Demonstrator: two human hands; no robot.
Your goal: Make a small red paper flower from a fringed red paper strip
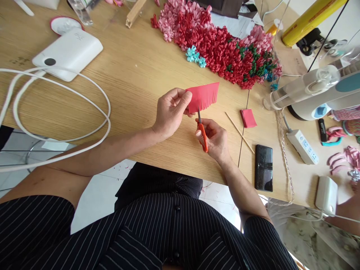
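Observation:
My left hand (171,113) pinches a red foam sheet (203,96) between thumb and fingers, above the wooden tabletop (135,67). The sheet's far edge is cut into a narrow fringe. My right hand (215,140) grips small orange-handled scissors (202,137), whose thin blades reach up to the sheet's lower edge. Close to that hand, a folded red foam piece (248,118) and a thin wooden stick (239,132) lie on the table.
A large heap of red and pink foam flowers (222,48) lies beyond the hands. A black phone (263,167), power strip (302,146), white cable (56,108) and white device (67,54) sit around them. Another person's hand (348,210) shows at the right edge.

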